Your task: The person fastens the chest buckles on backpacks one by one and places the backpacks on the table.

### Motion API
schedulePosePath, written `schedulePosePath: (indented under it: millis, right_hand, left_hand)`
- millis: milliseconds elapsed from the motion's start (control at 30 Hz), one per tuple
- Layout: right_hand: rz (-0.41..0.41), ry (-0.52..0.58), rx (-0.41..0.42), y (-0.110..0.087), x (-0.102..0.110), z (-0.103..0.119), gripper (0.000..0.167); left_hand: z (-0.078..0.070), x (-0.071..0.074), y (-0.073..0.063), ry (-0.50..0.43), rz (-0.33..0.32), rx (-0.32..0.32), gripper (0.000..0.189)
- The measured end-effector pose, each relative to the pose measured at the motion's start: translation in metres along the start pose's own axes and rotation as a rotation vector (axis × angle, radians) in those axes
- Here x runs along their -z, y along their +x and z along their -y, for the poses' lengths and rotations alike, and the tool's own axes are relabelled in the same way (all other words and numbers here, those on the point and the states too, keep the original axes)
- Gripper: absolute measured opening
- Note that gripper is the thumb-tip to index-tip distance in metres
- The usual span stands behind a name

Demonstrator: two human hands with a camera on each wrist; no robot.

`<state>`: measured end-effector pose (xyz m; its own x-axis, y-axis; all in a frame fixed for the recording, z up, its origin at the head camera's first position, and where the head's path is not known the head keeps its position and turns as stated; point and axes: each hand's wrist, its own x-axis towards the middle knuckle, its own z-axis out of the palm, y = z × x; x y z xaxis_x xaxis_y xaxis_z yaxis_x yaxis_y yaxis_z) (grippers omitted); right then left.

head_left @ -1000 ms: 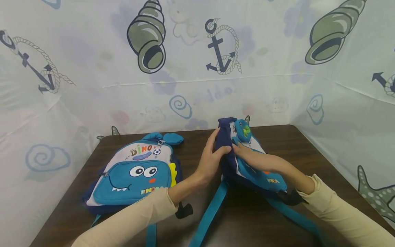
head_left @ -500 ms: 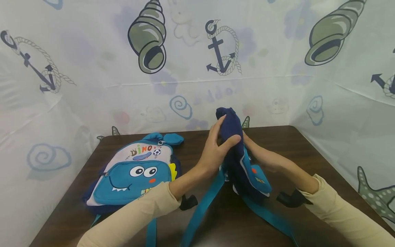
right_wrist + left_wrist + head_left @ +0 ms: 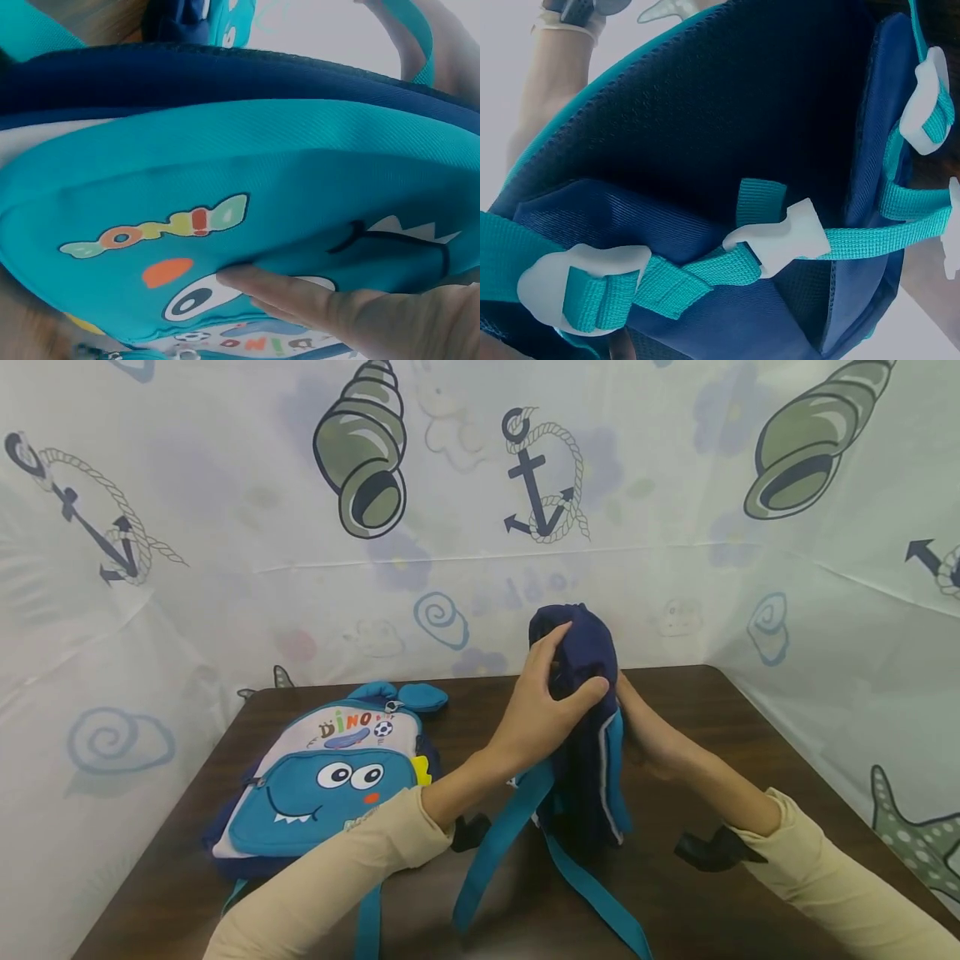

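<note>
A navy and teal children's backpack stands on edge at the right, its side turned to the head camera. My left hand grips its back side, fingers and thumb spread around the edge. White buckles and teal webbing cross the dark back in the left wrist view, where most of that hand is hidden. On the front, my right hand presses with straight fingers against the printed cartoon face. The bag hides its fingertips from the head camera. A teal strap hangs onto the table.
A second dino backpack lies face up at the left, beside my left forearm. The dark wooden table is enclosed by a white printed cloth at the back and sides. Black bands show at both wrists.
The held backpack has turned from leaning with its front partly visible to upright and edge-on. Both hands have shifted slightly right with it. The left backpack has stayed put.
</note>
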<state>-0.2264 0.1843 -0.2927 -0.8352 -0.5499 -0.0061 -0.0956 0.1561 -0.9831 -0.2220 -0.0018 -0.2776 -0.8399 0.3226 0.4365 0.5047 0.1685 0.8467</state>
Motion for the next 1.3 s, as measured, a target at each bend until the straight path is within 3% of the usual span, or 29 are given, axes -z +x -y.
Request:
schedulePosePath:
  millis: [300,433,533,633,733,800,867,1033,1133,1300]
  right_hand:
    - [-0.021,-0.057,-0.067,-0.009,0.011,0.001,0.09]
    - [-0.072,-0.247,-0.057,-0.014,0.023,0.011,0.086]
    - [-0.199,-0.5,-0.007,-0.022,0.032,0.026,0.079]
    - [-0.351,-0.689,0.102,-0.028,0.035,0.044,0.061]
    - [-0.465,-0.812,0.236,-0.027,0.031,0.062,0.046]
    - [-0.498,-0.866,0.297,-0.023,0.028,0.072,0.043]
    - [-0.479,-0.895,0.295,-0.015,0.024,0.079,0.046]
    - [-0.286,-0.97,0.226,0.01,0.019,0.087,0.057]
    - [-0.195,-1.036,0.243,0.023,0.014,0.087,0.058]
    - [-0.151,-1.102,0.241,0.03,0.006,0.085,0.061]
  left_hand:
    - [0.006,0.002,-0.003,-0.038,0.021,-0.01,0.077]
    - [0.007,0.003,-0.005,-0.044,0.019,0.005,0.077]
    - [0.008,0.003,-0.005,-0.048,0.025,0.011,0.076]
    - [0.008,0.002,-0.004,-0.052,0.024,0.012,0.075]
    - [0.007,0.001,-0.003,-0.055,0.019,0.015,0.076]
    - [0.007,0.0,-0.003,-0.058,0.018,0.018,0.076]
    - [0.008,-0.001,-0.004,-0.06,0.013,0.022,0.076]
    - [0.012,-0.004,-0.007,-0.072,-0.003,0.034,0.075]
    - [0.014,-0.006,-0.008,-0.096,-0.002,0.046,0.077]
    - [0.015,-0.008,-0.011,-0.172,0.013,0.073,0.086]
